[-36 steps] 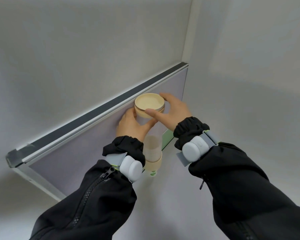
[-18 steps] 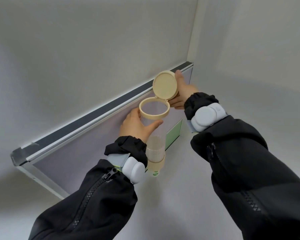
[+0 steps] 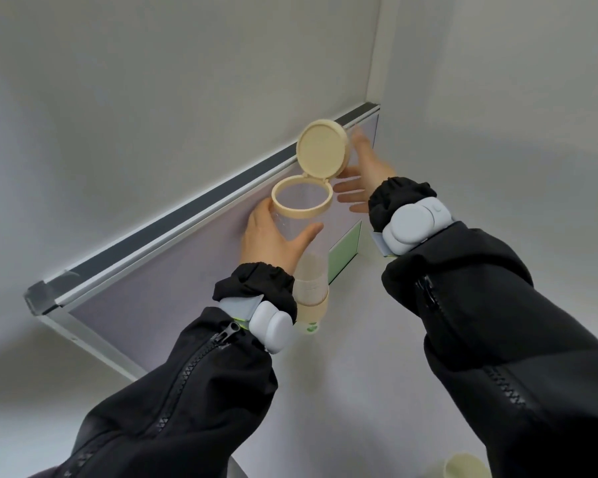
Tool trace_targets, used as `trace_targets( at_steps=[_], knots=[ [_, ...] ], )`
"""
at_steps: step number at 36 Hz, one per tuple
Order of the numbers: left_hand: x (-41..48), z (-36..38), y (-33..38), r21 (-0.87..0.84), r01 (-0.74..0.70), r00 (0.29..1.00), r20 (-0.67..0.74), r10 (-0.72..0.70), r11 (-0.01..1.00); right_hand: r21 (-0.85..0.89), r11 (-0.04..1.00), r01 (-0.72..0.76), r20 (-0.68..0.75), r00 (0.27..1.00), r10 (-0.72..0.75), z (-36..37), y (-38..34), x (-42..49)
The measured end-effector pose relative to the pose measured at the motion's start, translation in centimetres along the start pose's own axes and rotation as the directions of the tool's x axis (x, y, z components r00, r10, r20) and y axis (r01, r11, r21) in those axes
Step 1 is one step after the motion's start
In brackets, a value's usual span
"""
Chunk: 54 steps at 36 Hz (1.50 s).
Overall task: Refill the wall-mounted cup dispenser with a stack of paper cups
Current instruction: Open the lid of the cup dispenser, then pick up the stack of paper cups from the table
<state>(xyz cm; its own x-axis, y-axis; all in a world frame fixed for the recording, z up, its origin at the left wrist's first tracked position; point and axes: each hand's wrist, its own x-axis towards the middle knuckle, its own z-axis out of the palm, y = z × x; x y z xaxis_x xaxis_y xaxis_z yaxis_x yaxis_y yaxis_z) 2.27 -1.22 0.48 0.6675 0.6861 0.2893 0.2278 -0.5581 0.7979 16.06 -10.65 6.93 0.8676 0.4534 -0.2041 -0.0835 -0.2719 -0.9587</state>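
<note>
The cup dispenser point(image 3: 301, 232) is a clear tube with a cream top ring, fixed to a lilac partition panel. Its round cream lid point(image 3: 321, 148) stands flipped up on its hinge, so the tube's mouth is uncovered. A few cups sit low in the tube above the cream bottom collar point(image 3: 313, 305). My left hand point(image 3: 273, 236) wraps the tube just under the top ring. My right hand point(image 3: 363, 174) is spread flat just right of the raised lid, fingers apart; whether it touches the lid I cannot tell. A cream cup stack point(image 3: 466, 465) shows at the bottom right edge.
The partition's dark top rail point(image 3: 187, 215) runs diagonally from lower left to the wall corner at upper right. A green label point(image 3: 344, 251) is on the panel right of the tube. Grey walls surround the spot.
The lid went from closed to fully flipped up. My right hand, which lifted it, has opened out beside it. My left hand has stayed around the tube.
</note>
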Motion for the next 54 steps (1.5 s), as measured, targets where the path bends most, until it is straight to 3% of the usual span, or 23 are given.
trace_targets(
  at_steps=[4,6,8,11,13,19,22,29,40,44,47,54],
  knots=[
    [-1.8,0.1,-0.2,-0.013,-0.128,0.970,-0.208,0.122,0.992,-0.046,0.994,0.094,-0.090,0.991,-0.098,-1.0,2.5,-1.0],
    [-2.9,0.5,-0.1,-0.058,-0.219,0.949,-0.244,0.199,0.974,-0.099,0.987,0.124,-0.134,0.981,-0.137,-2.0,4.5,-1.9],
    [-4.1,1.6,0.2,-0.111,-0.253,0.961,-0.143,0.237,0.961,-0.135,0.979,0.151,-0.171,0.970,-0.173,-3.3,6.9,-2.8],
    [-5.9,3.3,0.6,-0.186,-0.276,0.942,0.141,0.304,0.943,-0.191,0.968,0.163,-0.182,0.963,-0.198,-5.3,10.3,-4.4],
    [-7.5,5.1,0.8,-0.231,-0.304,0.863,0.345,0.370,0.924,-0.191,0.972,0.135,-0.218,0.960,-0.177,-7.3,12.9,-6.5],
    [-11.6,9.9,0.3,-0.245,-0.259,0.589,0.727,0.354,0.934,-0.230,0.973,0.017,-0.237,0.969,-0.073,-11.5,19.9,-13.2],
    [-14.2,12.5,0.6,-0.244,-0.271,0.448,0.824,0.347,0.931,-0.230,0.970,-0.078,-0.270,0.963,0.013,-13.5,23.2,-16.5],
    [-19.3,16.0,0.3,-0.292,-0.219,0.219,0.915,0.339,0.931,-0.143,0.966,-0.217,-0.263,0.949,0.174,-15.1,28.6,-22.9],
    [-21.8,16.7,-3.9,-0.267,-0.217,0.175,0.936,0.306,0.939,-0.160,0.944,-0.289,-0.152,0.952,0.266,-14.0,35.0,-27.7],
    [-22.0,16.9,-5.7,-0.251,-0.211,0.185,0.939,0.291,0.945,-0.177,0.939,-0.294,-0.157,0.951,0.268,-12.7,37.5,-28.2],
    [-22.5,17.4,-7.3,-0.219,-0.214,0.147,0.956,0.253,0.952,-0.194,0.930,-0.314,-0.168,0.944,0.283,-11.7,39.3,-28.1],
    [-24.1,18.4,-9.6,-0.179,-0.172,0.138,0.969,0.203,0.969,-0.118,0.957,-0.266,-0.215,0.948,0.237,-9.9,40.9,-27.7]
  ],
)
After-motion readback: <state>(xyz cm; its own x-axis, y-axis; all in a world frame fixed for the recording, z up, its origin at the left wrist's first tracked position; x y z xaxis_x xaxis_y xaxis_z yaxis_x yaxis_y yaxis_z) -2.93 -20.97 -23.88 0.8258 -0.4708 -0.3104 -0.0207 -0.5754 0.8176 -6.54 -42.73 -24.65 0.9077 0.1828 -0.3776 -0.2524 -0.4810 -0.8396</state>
